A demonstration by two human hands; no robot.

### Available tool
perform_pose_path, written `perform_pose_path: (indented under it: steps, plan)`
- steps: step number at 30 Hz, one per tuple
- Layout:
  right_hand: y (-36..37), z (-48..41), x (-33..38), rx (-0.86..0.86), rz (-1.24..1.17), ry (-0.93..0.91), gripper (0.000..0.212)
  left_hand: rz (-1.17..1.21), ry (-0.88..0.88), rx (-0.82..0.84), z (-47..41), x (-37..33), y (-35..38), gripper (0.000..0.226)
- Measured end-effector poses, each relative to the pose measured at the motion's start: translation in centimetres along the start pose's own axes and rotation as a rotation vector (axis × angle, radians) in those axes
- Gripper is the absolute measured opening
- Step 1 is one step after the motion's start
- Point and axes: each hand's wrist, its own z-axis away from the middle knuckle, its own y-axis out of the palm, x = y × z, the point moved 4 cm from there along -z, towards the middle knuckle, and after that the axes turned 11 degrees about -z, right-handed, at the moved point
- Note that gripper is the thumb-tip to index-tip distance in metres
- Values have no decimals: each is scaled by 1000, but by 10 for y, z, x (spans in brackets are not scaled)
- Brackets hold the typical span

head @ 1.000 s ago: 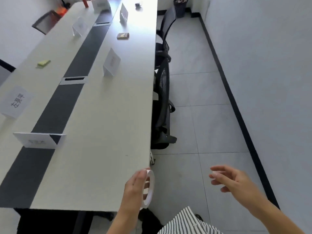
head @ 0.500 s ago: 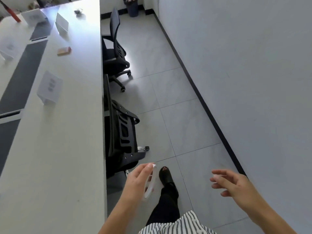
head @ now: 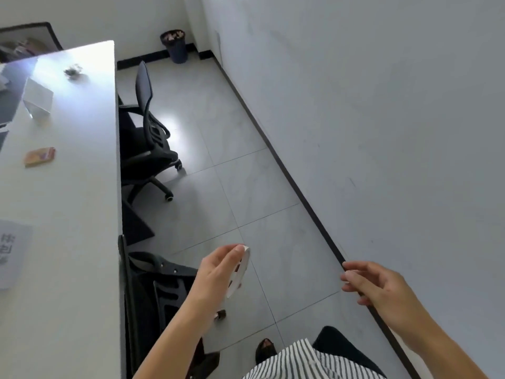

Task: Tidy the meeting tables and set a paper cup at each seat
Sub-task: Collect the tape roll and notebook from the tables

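Tape roll, or at least a flat white ring that looks like one, is off the tabletop and up in the air over the floor, carried in the left hand. Its fingers curl over the top of the rim, with the ring standing on edge against them. That is a light carrying hold, which suits a stray item being cleared away rather than used. The right hand hangs out to the side near the wall. Its fingers are loosely curled and seem to hold nothing, probably just balancing the walk.

Just left of the ring is the back of a black mesh chair, pushed in tight against the table edge. On the tabletop beside it lies a printed paper sheet, likely marking a seat. Farther along sit a small orange packet, a folded name card standing upright, and a little dark clump too blurred to identify. The packet and the clump look like leftovers to be cleared.

A second chair stands pulled out and turned away from the table. In the far corner is a waste bin with rubbish in it, the probable destination. No paper cups are in view, so that step looks not yet begun.
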Motion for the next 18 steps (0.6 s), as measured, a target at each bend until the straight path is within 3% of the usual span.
perform_pose_path:
  steps: [9, 18]
  plan:
    - [4, -190, 53, 73, 48, 80, 15, 118, -156, -152, -130, -46, -14, 22]
    - [96, -399, 217, 420, 249, -64, 17, 247, -147, -442, -214, -119, -77, 26]
